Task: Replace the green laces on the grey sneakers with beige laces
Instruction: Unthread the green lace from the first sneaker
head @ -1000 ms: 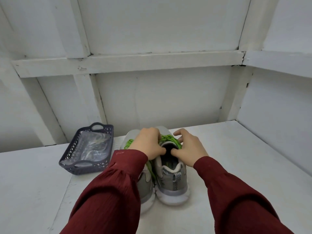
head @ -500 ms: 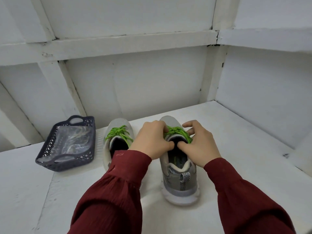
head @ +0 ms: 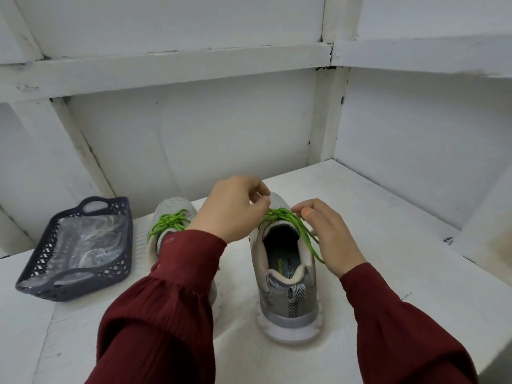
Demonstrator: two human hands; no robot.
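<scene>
Two grey sneakers stand heel-toward-me on a white shelf. The right sneaker [head: 288,275] carries a green lace [head: 288,217] tied at its top. My left hand [head: 232,209] hovers over its tongue and pinches the green lace. My right hand [head: 327,234] sits at the shoe's right side with its fingers curled on a strand of the same lace that trails down past the collar. The left sneaker [head: 173,209] is partly hidden behind my left sleeve; its green lace [head: 169,221] is tied.
A dark plastic basket [head: 44,284] stands at the left, holding a clear bag with pale laces [head: 88,242]. White walls close the shelf [head: 388,273] at the back and right. My dark red sleeves fill the foreground.
My left hand has lifted off the right sneaker's collar and risen, pulling at the green lace. The right hand has shifted to the shoe's right side. The camera has moved closer.
</scene>
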